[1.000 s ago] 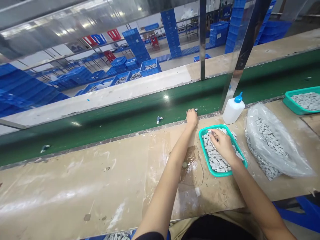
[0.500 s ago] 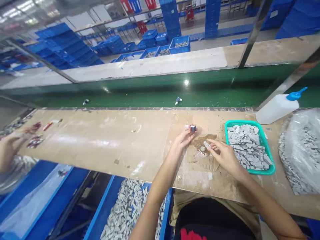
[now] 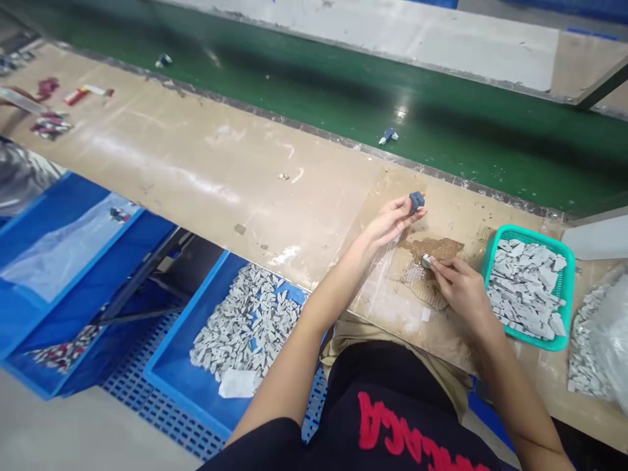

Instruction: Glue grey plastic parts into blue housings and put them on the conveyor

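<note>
My left hand (image 3: pixel 387 222) is raised over the bench, its fingers closed round a small dark blue blocky part (image 3: pixel 417 202). Lower and to the right, my right hand (image 3: pixel 464 291) pinches a small pale grey piece, mostly hidden by the fingertips. Those fingertips are at a small round cap (image 3: pixel 426 262); whether the piece touches it I cannot tell. Brown, wet-looking cardboard (image 3: pixel 444 247) lies under the cap. To the right of my right hand, a green basket (image 3: pixel 570 288) holds many flat grey-white pieces (image 3: pixel 527 288).
A white bottle (image 3: pixel 598 237) and a clear bag of pieces (image 3: pixel 613 333) are at the right. Beyond the bench runs a green belt (image 3: pixel 294 88) with two small blue-and-white parts. A blue bin (image 3: pixel 184 376) of pale parts stands below. Another person's hand (image 3: pixel 14 108) is far left.
The view has tilted down. My right hand has brought its pale piece down to the round cap. The blue part in my left hand now shows a different side.
</note>
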A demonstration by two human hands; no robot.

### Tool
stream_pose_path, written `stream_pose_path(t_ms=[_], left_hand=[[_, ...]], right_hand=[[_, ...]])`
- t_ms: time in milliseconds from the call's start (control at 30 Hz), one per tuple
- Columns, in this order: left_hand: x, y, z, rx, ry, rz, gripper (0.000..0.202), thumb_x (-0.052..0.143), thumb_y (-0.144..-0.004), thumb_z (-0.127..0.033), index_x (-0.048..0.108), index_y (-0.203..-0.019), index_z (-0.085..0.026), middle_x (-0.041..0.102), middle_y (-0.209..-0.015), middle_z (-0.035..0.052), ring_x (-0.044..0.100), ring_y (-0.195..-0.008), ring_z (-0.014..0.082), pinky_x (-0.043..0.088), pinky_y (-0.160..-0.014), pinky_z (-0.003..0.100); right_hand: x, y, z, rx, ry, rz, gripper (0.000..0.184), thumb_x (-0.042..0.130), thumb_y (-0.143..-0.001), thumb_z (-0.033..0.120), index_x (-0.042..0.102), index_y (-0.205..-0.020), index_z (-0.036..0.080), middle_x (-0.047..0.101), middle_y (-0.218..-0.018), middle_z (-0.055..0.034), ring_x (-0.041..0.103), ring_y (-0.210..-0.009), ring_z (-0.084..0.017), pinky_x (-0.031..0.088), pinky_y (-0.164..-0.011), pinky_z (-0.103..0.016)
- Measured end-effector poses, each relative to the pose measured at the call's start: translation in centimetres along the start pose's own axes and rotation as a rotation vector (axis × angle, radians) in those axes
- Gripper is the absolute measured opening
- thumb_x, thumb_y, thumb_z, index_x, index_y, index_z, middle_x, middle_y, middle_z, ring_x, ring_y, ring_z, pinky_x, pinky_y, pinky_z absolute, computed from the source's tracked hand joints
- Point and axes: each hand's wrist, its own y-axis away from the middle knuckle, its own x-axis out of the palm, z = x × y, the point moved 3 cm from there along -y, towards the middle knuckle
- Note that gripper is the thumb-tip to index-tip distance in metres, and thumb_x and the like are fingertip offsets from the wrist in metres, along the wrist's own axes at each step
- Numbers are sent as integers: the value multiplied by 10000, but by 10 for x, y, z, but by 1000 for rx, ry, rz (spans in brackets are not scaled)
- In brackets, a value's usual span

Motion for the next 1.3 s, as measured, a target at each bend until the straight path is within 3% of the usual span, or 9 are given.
stream_pose_path(t_ms=[200,467,533,667,900,1133,1200,1300], left_hand=[[-6,-7,2,21,-58,30,76,724,-811,-133,701,-881,-116,675,-815,42,669,-822,127,507,-919,254],[-13,-11,4,43,-133,67,277,798,-694,-81,664,-929,-139,687,-936,46,682,-1014,191,497,-1027,361],[-12,-10,4,47,-131,80,300,800,-693,-75,646,-944,-132,688,-974,58,691,-1067,230,497,-1050,415],[-9,-7,5,36,-122,94,311,796,-733,-111,645,-1005,-118,701,-1009,84,691,-1133,288,500,-1063,467],[-5,-8,14,88,-233,112,503,944,-572,-362,681,-927,-121,718,-830,40,733,-807,187,559,-923,386],[2,-2,25,6,-385,133,616,945,-486,-511,706,-907,-130,730,-801,51,694,-709,157,539,-786,315],[6,1,25,26,-461,148,579,930,-503,-531,713,-864,-133,724,-812,50,681,-726,151,524,-808,311],[13,5,28,90,-579,180,511,915,-534,-528,721,-800,-137,713,-823,52,661,-781,148,496,-839,293]], right_hand=[[1,-2,-1,-3,-8,23,288,520,-1008,300,758,-1141,207,709,-875,-67,695,-759,-166,578,-713,-293],[1,-2,-3,50,-54,77,304,507,-1009,339,753,-1160,244,697,-880,-63,682,-765,-174,581,-720,-314],[-3,-2,0,46,-71,44,291,523,-1003,322,755,-1163,247,702,-876,-59,683,-765,-171,575,-711,-307],[-15,-3,7,26,-70,-145,251,615,-958,242,760,-1164,246,721,-847,-46,680,-731,-156,565,-682,-285],[-18,-3,6,99,-110,-147,224,611,-958,271,781,-1104,276,752,-875,-46,713,-774,-169,601,-726,-314],[-18,-5,6,118,-198,-88,240,590,-964,276,782,-1108,272,745,-867,-52,707,-772,-171,603,-709,-314],[-24,-4,6,160,-198,-170,234,607,-955,286,780,-1112,288,742,-875,-53,698,-768,-176,603,-706,-330],[-36,1,3,241,-183,-438,219,652,-923,293,784,-1097,310,728,-897,-59,692,-786,-194,610,-720,-373]])
